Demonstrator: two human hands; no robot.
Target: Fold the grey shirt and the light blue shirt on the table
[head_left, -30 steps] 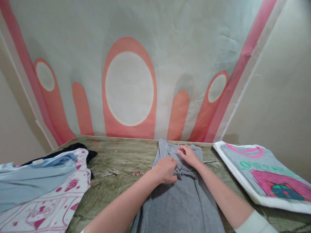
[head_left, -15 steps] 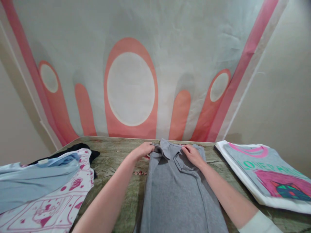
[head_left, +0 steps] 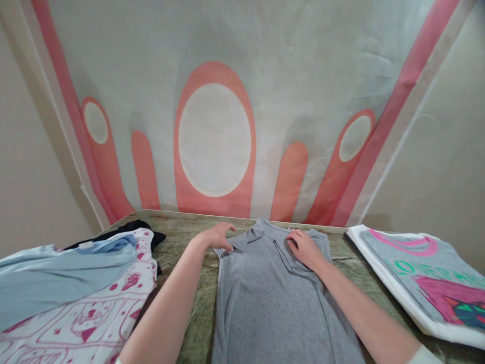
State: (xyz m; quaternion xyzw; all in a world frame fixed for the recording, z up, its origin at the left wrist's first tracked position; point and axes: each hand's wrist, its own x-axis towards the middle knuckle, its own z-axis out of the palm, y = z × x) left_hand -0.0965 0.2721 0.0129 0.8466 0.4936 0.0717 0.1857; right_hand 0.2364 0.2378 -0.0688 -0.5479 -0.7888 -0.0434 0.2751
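A grey short-sleeved shirt (head_left: 269,298) lies lengthwise before me, its neckline toward the wall. My left hand (head_left: 215,236) is at its left shoulder, thumb and fingers apart, with the thumb close to the sleeve cloth. On the right shoulder, my right hand (head_left: 303,247) has its fingers bent and close together on the cloth, beside a part of the shirt folded inward. The tips of those fingers are partly hidden against the fabric.
The shirt lies on a wood-patterned table (head_left: 178,237) against a wall with an orange and white pattern. To the left are a light blue garment (head_left: 68,278), a white and pink printed one (head_left: 113,308) and black cloth (head_left: 142,225). Folded printed shirts (head_left: 424,278) lie right.
My left hand has moved outward and come off its hold on the collar area. The shirt's left side now spreads wider and flatter. My right hand stays at the right shoulder. The view has shifted slightly.
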